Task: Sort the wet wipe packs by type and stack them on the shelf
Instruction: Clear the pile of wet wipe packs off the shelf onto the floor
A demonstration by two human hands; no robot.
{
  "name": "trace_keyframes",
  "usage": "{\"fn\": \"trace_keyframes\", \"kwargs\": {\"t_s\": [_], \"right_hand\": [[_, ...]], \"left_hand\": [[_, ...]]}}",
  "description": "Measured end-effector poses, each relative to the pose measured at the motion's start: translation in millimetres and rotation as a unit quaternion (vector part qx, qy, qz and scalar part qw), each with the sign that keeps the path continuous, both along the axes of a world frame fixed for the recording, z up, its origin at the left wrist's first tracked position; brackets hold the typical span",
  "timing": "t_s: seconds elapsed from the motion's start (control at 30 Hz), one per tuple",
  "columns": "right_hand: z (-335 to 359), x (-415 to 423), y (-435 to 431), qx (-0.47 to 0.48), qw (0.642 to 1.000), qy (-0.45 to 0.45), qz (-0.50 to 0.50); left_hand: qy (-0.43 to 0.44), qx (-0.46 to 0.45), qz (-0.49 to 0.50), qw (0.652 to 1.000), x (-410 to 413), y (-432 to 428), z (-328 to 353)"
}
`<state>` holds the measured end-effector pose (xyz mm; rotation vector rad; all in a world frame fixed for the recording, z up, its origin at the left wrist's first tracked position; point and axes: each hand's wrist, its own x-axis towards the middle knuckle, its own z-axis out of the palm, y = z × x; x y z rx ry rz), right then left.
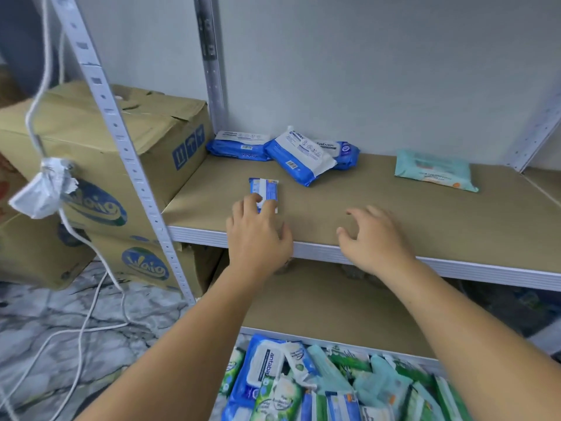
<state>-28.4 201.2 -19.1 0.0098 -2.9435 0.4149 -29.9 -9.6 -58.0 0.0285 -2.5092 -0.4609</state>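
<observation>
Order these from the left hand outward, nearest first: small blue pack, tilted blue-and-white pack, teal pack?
1. The small blue pack, touched by the left hand.
2. The tilted blue-and-white pack, farther back, mid-shelf.
3. The teal pack, far right.

Left hand (258,238) touching small blue pack (263,188); right hand (376,241) over shelf (425,214).
</observation>
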Motion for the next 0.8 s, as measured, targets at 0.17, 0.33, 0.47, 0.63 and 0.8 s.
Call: {"fn": "trace_keyframes", "kwargs": {"t_s": [0.17, 0.33, 0.47, 0.63, 0.8], "right_hand": [[-10.7, -50.5, 5.3, 0.039, 0.997, -0.062, -0.025], [-23.5, -92.4, 8.3, 0.051, 0.994, -0.089, -0.046], [-30.7, -97.7, 4.9, 0.076, 0.992, -0.080, -0.055], [-28.1, -92.5, 5.8, 0.073, 0.992, -0.087, -0.047], [-18.8, -65.7, 6.9, 0.048, 0.995, -0.077, -0.033]], "left_hand": [[-0.024, 0.017, 0.037, 0.999, -42.4, -4.8, 5.5], [-0.059, 0.059, 0.044, 0.996, -72.8, -8.7, 4.2], [-0.079, 0.061, 0.028, 0.995, -78.1, -4.4, 2.6], [-0.089, 0.044, 0.011, 0.995, -72.8, -5.6, 11.7], [-0.133, 0.042, 0.018, 0.990, -56.6, -12.8, 21.9]]}}
